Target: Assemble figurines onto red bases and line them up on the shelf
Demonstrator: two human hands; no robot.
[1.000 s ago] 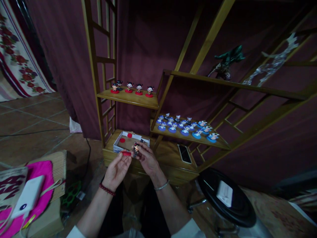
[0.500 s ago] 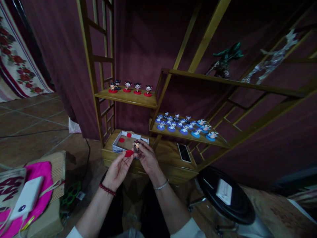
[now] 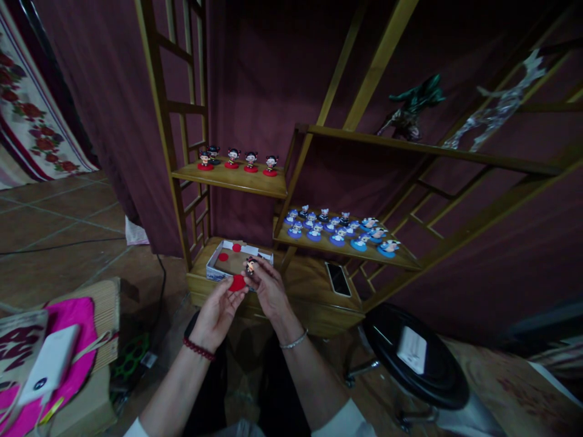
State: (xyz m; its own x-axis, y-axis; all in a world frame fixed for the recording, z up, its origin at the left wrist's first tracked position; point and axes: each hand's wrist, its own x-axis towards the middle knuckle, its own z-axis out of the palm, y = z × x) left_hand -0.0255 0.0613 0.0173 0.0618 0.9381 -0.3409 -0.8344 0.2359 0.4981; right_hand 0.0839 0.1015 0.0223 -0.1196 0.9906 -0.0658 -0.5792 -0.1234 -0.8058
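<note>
Between the thumb and fingers of my left hand (image 3: 217,312) is a round red base (image 3: 237,283), its flat face turned up toward me. My right hand (image 3: 270,291) pinches a small dark-haired figurine (image 3: 250,266) just above and to the right of that base. Whether the two pieces touch, I cannot tell. Behind my hands a shallow open box (image 3: 213,271) holds more red discs (image 3: 223,257). On the upper left shelf (image 3: 228,179) several similar figurines (image 3: 251,161) stand on mostly red bases.
Purple- and blue-based figurines (image 3: 338,235) crowd the lower right shelf (image 3: 401,260). A phone (image 3: 337,279) lies on the cabinet top. To the right is a black stool (image 3: 419,370); at left, a white power bank (image 3: 52,361) rests on pink cloth. Two sculptures, one green (image 3: 416,104), stand higher up.
The red base in my left hand has tilted, so more of its flat face shows. My right hand still holds the figurine close by. The view has shifted slightly.
</note>
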